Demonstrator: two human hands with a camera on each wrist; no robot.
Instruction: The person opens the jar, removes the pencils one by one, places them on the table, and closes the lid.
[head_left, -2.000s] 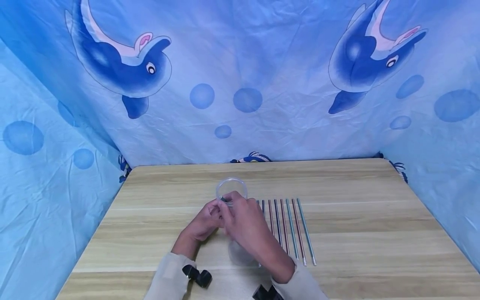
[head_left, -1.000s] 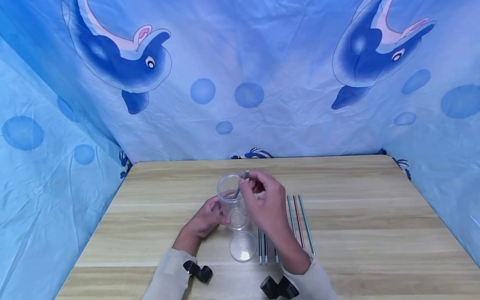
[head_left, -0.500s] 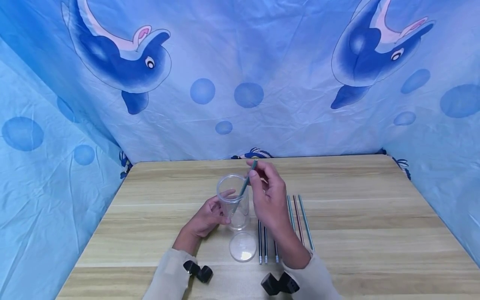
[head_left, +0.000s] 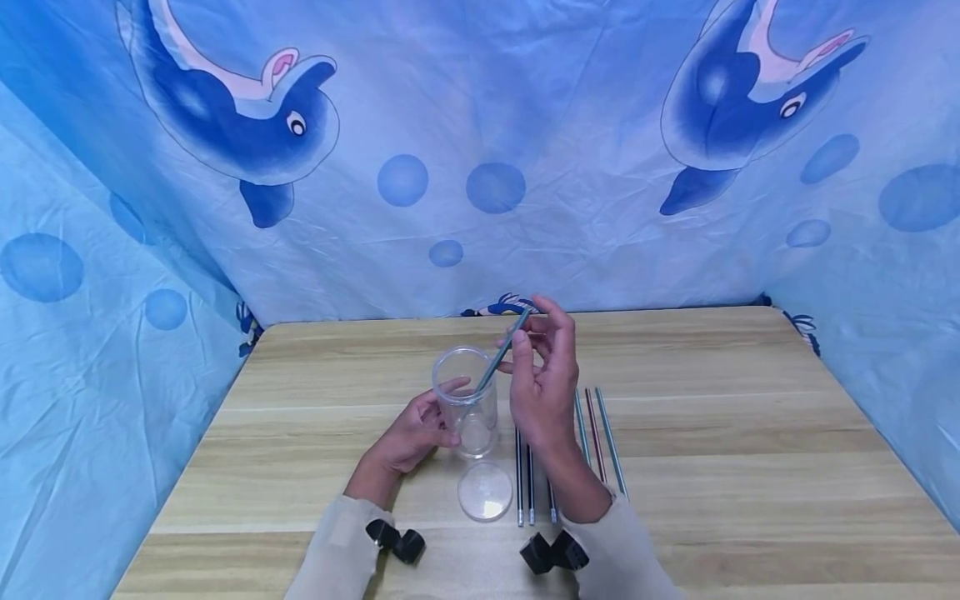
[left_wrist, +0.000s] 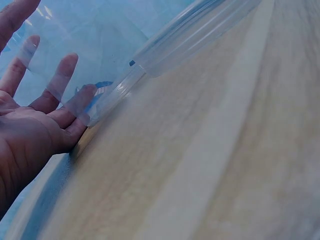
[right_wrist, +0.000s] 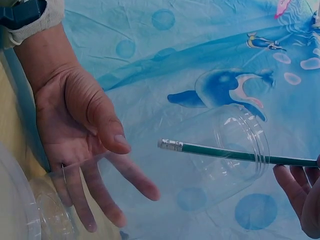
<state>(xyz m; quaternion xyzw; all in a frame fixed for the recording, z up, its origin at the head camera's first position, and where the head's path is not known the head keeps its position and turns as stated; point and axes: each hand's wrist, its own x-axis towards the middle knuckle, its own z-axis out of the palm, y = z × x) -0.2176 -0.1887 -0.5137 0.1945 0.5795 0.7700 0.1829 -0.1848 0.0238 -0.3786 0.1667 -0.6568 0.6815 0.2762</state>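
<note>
My left hand (head_left: 411,435) holds a clear plastic jar (head_left: 476,437) by its left side, thumb at the near wall and fingers reaching round the far side. In the left wrist view its fingers (left_wrist: 60,80) show through the clear wall. My right hand (head_left: 547,392) pinches a green pencil (head_left: 502,351) between thumb and fingers, slanting over the jar's open mouth. The right wrist view shows the pencil's metal-banded eraser end (right_wrist: 171,145) inside the jar. Below the jar lies a round clear lid (head_left: 485,492).
Right of the lid, dark pencils (head_left: 531,492) lie side by side, partly under my right forearm. Green and red pencils (head_left: 612,442) lie beyond it. The wooden table (head_left: 750,433) runs back to a blue dolphin-print curtain (head_left: 585,208).
Two seconds ago both hands met at the jar's rim. Since then my right hand has moved up and right, drawing the pencil partly out. Over the last second the jar stays in place.
</note>
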